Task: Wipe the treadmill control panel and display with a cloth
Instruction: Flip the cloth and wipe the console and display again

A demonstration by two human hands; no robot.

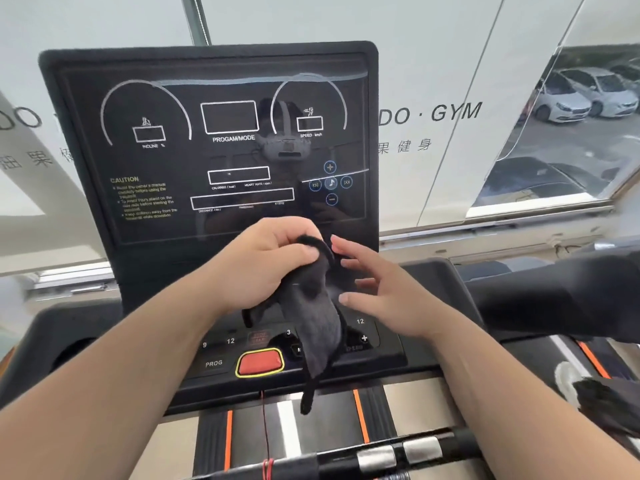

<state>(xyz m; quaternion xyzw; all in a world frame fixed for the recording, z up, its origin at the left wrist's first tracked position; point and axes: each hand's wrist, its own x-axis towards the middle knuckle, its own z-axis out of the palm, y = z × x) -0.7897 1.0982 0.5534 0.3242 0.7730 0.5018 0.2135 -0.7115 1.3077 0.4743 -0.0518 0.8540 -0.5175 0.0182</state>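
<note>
A dark grey cloth (317,323) hangs down in front of the treadmill's lower control panel (221,355). My left hand (263,268) pinches the cloth's top edge between thumb and fingers, just below the black display (166,161). My right hand (377,292) is to the right of the cloth with fingers spread and straight, its fingertips at the cloth's right side. The cloth covers part of the panel's middle buttons. The display is dark and shows white outlines and labels.
A red stop button with a yellow rim (259,362) sits on the panel left of the cloth. A black handrail (554,296) runs off to the right. A bar with silver grips (398,455) crosses below. A window (571,126) lies behind.
</note>
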